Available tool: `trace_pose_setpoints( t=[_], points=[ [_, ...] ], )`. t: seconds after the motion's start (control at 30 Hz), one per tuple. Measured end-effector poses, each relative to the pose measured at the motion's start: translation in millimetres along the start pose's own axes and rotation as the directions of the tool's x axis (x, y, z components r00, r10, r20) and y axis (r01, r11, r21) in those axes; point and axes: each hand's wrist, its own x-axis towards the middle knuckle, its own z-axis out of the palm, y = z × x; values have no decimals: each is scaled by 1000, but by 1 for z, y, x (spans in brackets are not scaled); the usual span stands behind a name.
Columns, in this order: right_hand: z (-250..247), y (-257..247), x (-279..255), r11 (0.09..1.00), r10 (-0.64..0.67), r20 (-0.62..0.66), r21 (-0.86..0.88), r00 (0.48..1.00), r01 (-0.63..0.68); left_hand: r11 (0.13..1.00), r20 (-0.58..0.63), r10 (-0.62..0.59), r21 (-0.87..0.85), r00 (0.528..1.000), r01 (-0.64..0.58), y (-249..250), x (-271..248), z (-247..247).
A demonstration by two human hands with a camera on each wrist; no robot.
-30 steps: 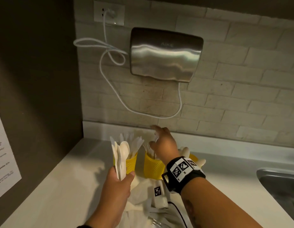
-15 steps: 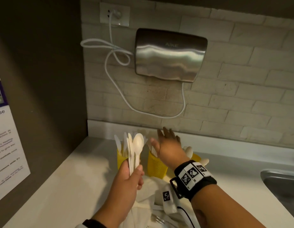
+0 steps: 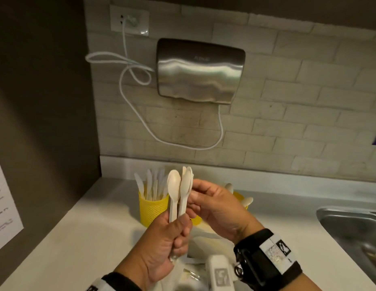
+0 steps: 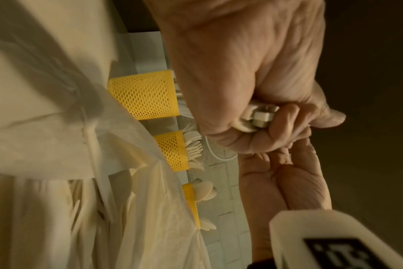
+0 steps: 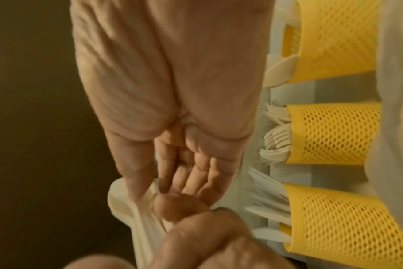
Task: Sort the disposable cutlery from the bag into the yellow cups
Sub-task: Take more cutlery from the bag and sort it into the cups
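My left hand (image 3: 178, 225) grips a bunch of white spoons (image 3: 179, 192) upright by their handles, in front of the yellow cups. My right hand (image 3: 194, 191) reaches in from the right and pinches one spoon of the bunch between thumb and fingers. The left cup (image 3: 153, 208) holds knives. The middle cup (image 5: 334, 134) holds forks and is mostly hidden behind my hands in the head view. Spoons stand in the right cup (image 3: 238, 196). The white plastic bag (image 4: 58, 163) lies crumpled on the counter below my hands. The spoon handle ends (image 4: 258, 118) stick out of my left fist.
A steel hand dryer (image 3: 200, 70) with a looped white cord hangs on the brick wall above the cups. A steel sink (image 3: 351, 227) lies at the right. A dark wall with a paper sheet (image 3: 4, 196) bounds the white counter (image 3: 88, 238) on the left.
My right hand has drawn back from the middle cup and closed on a spoon in the left hand's bunch. The left hand has lifted the bunch a little to the right.
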Motion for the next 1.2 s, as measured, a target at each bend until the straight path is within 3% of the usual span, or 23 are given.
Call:
trace_pose_setpoints(
  t=[0.13,0.27,0.4,0.53,0.73,0.83,0.97,1.07,1.2],
  points=[
    [7,3,3,990,-23,-97,-142,995,9,988,-85,5,154,996,8,3,0,0],
    [14,4,21,964,-32,-203,-264,979,-24,927,-210,100,375,973,-15,1,2,-4],
    [21,-5,48,961,-66,-329,-275,942,-29,956,-305,126,291,944,-34,7,5,-14],
    [28,-8,70,958,-69,-350,-286,934,-36,983,-337,130,163,933,-78,13,6,-28],
    [36,5,84,976,27,-228,-203,973,-74,975,-436,216,148,874,-168,15,11,-47],
    [44,8,86,963,22,-236,-255,972,-84,965,-510,260,162,820,-205,13,15,-55],
    [43,-5,102,948,-214,-415,-308,884,85,951,-700,295,149,650,-271,12,17,-80],
    [36,5,110,821,-327,-413,-570,850,39,955,-770,266,128,580,-268,11,15,-94],
    [26,48,110,471,-352,-312,-874,883,-121,955,-757,274,141,594,-261,12,15,-91]
  ],
)
